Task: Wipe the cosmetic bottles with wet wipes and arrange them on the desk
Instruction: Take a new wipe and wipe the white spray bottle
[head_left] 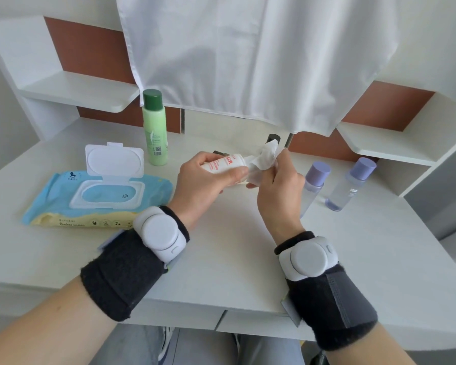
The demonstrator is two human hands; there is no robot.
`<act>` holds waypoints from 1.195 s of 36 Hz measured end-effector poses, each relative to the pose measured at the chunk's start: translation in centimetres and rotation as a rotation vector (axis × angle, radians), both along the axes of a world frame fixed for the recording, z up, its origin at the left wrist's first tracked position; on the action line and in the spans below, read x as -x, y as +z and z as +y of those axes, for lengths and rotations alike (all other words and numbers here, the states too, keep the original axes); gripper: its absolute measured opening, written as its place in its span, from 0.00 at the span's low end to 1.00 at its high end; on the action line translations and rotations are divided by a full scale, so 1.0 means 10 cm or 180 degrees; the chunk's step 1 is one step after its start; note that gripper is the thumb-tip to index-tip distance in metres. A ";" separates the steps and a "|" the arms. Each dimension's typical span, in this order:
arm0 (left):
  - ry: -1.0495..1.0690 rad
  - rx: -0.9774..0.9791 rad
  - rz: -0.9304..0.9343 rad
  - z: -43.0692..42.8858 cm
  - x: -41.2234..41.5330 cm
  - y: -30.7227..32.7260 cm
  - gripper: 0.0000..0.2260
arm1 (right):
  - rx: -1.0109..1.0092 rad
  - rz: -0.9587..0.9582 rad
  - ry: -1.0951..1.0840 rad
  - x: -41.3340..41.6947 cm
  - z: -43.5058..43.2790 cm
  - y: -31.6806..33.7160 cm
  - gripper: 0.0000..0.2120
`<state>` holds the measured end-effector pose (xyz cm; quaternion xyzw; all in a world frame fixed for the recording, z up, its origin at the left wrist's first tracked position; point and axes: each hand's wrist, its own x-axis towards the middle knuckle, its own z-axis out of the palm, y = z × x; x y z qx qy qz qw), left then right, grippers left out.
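My left hand grips a small white bottle with red lettering, held on its side above the desk. My right hand holds a white wet wipe wrapped round the bottle's right end. A tall green bottle with a dark green cap stands upright at the back left. Two clear bottles with lilac caps stand to the right, one near my right hand and one farther right. A dark-capped item shows behind the wipe, mostly hidden.
A blue pack of baby wipes lies on the white desk at the left, its lid flipped open. A white cloth hangs over the back. White shelves flank both sides.
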<state>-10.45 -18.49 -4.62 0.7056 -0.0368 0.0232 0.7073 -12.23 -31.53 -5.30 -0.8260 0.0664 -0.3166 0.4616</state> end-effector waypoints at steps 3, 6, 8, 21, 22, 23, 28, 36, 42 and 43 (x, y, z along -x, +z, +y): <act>-0.0111 0.0134 0.0220 0.00 0.00 0.00 0.13 | -0.0012 -0.0167 -0.0056 0.02 -0.02 0.03 0.14; -0.0299 0.0155 0.0332 0.02 -0.02 -0.01 0.16 | 0.0040 -0.0189 -0.0157 0.02 -0.04 0.01 0.13; -0.0343 0.0116 0.0283 0.02 -0.01 -0.01 0.18 | 0.0114 -0.0185 -0.0239 0.00 -0.04 0.00 0.15; -0.0771 0.0462 0.0659 0.07 -0.06 -0.02 0.12 | -0.0043 -0.0458 -0.0149 0.00 -0.05 -0.02 0.19; -0.0828 0.0479 0.0688 0.08 -0.07 -0.03 0.11 | -0.0035 -0.0491 -0.0087 0.01 -0.05 -0.02 0.15; -0.0875 0.0481 0.0696 0.08 -0.08 -0.03 0.12 | 0.0007 -0.0521 -0.0036 0.01 -0.05 -0.03 0.11; -0.0993 0.0368 0.0598 0.09 -0.11 -0.06 0.21 | 0.0110 -0.0604 -0.0133 0.06 0.00 0.01 0.06; -0.0337 0.0605 0.0357 0.10 -0.18 -0.09 0.12 | -0.0645 -0.0588 -0.0131 0.04 0.04 0.02 0.08; 0.0121 0.0751 -0.0052 0.11 -0.22 -0.15 0.16 | -0.0748 -0.0101 0.0141 0.03 0.05 0.01 0.13; 0.0202 0.0668 -0.0154 0.10 -0.23 -0.17 0.15 | -0.0842 -0.0039 0.0240 0.03 0.05 0.01 0.13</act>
